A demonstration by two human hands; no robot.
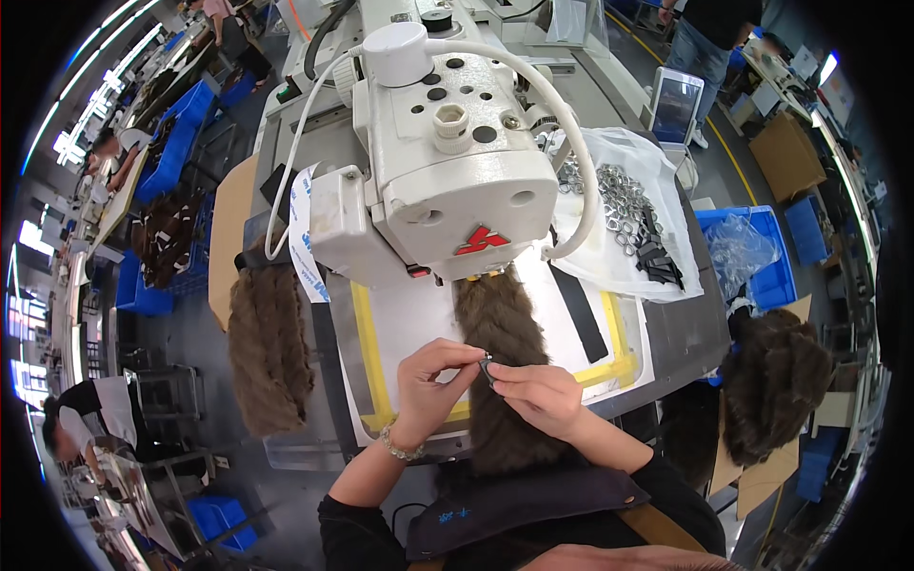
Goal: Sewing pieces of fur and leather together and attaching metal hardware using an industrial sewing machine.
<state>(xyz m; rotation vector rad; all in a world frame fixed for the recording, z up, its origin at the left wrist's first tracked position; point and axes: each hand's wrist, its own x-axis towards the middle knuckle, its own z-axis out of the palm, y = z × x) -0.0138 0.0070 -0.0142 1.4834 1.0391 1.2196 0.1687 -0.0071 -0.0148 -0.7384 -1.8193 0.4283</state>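
A long brown fur strip (502, 362) runs from under the white sewing machine head (447, 152) toward me across a white, yellow-edged work plate (400, 333). My left hand (430, 383) and my right hand (538, 392) meet over the strip and pinch a small dark strap piece with a metal ring (486, 367) between their fingertips. A beaded bracelet sits on my left wrist. The needle area is hidden by the machine head.
A clear bag of metal rings and black straps (624, 205) lies to the right of the machine. More brown fur pieces (268, 347) hang at the left, another pile (776, 381) at the right. Blue bins (776, 276) stand beside the table. Other people work at far benches.
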